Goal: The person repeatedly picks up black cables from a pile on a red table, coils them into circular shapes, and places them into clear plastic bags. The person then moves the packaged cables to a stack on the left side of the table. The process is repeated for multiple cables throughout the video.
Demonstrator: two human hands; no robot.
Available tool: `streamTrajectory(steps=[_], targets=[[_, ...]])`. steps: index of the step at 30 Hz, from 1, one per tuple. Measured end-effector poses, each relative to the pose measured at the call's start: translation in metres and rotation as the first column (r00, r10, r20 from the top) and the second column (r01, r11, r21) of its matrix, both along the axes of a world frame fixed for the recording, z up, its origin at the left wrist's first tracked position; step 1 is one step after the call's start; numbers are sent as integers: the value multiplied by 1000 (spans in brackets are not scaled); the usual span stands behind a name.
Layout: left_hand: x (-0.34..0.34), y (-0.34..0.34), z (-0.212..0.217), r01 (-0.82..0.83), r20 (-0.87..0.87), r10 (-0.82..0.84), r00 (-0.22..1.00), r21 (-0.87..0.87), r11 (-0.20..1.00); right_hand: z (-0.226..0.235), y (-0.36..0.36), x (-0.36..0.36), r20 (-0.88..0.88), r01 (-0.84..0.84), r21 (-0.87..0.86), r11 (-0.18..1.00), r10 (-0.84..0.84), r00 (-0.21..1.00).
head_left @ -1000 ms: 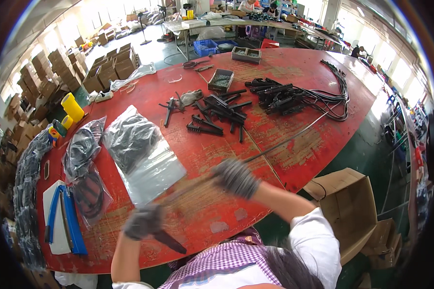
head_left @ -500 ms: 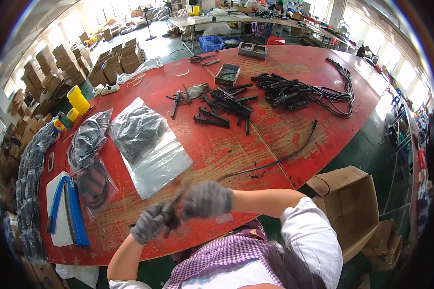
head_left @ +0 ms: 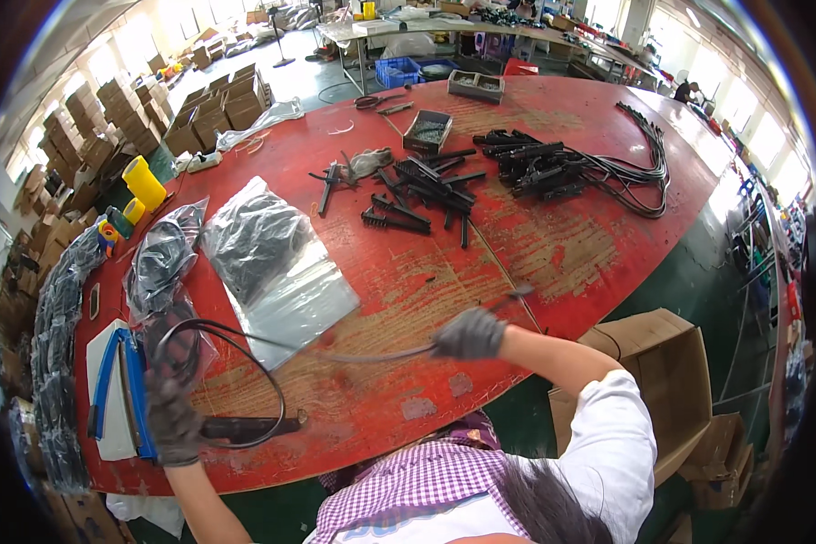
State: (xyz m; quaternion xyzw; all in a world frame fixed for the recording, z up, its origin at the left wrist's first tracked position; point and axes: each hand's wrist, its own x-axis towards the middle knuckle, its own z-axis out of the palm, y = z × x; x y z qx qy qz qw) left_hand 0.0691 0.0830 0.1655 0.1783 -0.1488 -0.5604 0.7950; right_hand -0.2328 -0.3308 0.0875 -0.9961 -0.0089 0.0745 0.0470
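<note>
**Make Soft, Wide Loops**

The black cord (head_left: 372,357) runs over the red counter (head_left: 372,408) between two gloved hands. The right hand (head_left: 470,335) has its fingers wrapped tight on the cord, and the cord's loose end pokes out past it. The left hand (head_left: 172,422) is blurry, so I can't tell if its fingers pinch anything. It is by the black tool (head_left: 254,428), where a big loop bends around.

This looks like coiling the cord. It's best to feed it gently, make each loop the same, and not pull hard. Watch that loops don't snag the plastic bag (head_left: 304,313) nearby.
</note>
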Motion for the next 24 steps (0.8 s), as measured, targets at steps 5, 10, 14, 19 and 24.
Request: streamTrajectory(steps=[5, 10, 14, 19, 24], targets=[[-104, -121, 11, -637, 961, -197, 195, 277, 719, 80, 122, 78, 656, -386, -34, 922, 312, 687], [-72, -119, 16, -271, 428, -101, 898, 720, 639, 73, 97, 132, 301, 4, 589, 808, -224, 927], [-65, -112, -5, -209, 337, 8, 941, 565, 798, 9, 88, 122, -36, 88, 973, 211, -239, 970], [-132, -154, -25, -454, 979, -202, 12, 186, 872, -27, 108, 131, -330, -8, 394, -919, -150, 932], [-179, -160, -75, -382, 624, -618, -478, 486, 786, -71, 67, 101, -447, 244, 593, -768, -62, 892]])
